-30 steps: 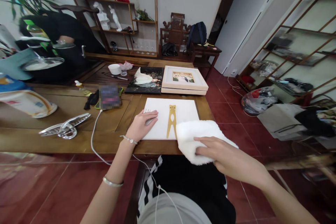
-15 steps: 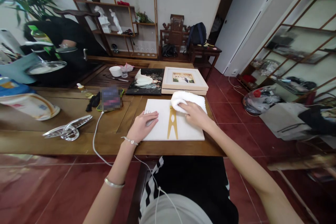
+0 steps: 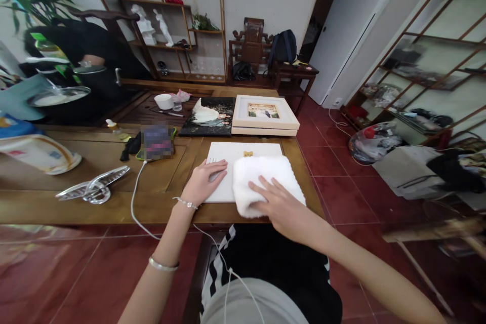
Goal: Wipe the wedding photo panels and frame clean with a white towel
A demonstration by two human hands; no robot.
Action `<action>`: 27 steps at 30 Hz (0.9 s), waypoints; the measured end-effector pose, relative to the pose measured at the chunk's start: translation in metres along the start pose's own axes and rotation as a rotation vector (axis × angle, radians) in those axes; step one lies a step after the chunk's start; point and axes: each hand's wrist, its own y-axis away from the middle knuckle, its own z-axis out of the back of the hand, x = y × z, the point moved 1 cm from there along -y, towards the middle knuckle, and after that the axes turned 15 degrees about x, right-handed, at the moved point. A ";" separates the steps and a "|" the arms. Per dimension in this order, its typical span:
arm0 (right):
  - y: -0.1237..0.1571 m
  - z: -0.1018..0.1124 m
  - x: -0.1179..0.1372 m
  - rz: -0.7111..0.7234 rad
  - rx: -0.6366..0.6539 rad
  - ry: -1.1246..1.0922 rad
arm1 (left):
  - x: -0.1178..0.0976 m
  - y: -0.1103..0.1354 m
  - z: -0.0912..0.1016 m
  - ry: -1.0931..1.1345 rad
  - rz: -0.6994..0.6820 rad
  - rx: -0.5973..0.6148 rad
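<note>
A white board [image 3: 220, 193] lies flat near the front edge of the wooden table. My left hand [image 3: 205, 177] rests on its left part, fingers stretched out flat and holding nothing. On the board's right part is a folded white fluffy towel [image 3: 281, 172]. My right hand [image 3: 279, 205] grips its near portion, fingers spread over the top and the thumb tucked at the fold. Only the top of a gold-coloured figure [image 3: 248, 154] on the board shows; the towel hides the rest. The towel overhangs the board's near and right edges.
Behind the board lie a dark picture [image 3: 208, 116] and stacked light frames [image 3: 266, 122]. To the left are a phone [image 3: 157, 142] with a white cable [image 3: 133, 202], a silver hair claw [image 3: 93, 190] and a white-and-blue pack [image 3: 38, 149]. A person in black [image 3: 94, 43] sits at the far left.
My right hand has drawn the towel towards me, from the board's far right to its near edge, covering most of the gold figure. My left hand stays in place on the board.
</note>
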 end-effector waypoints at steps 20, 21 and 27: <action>-0.076 0.011 -0.045 -0.130 -0.184 -0.092 | 0.004 0.000 -0.002 -0.016 -0.008 -0.006; -0.076 0.010 -0.042 -0.131 -0.175 -0.069 | 0.005 0.000 -0.002 -0.021 -0.007 -0.003; -0.050 -0.004 -0.011 -0.084 -0.101 0.032 | 0.008 0.000 -0.006 -0.090 0.032 0.120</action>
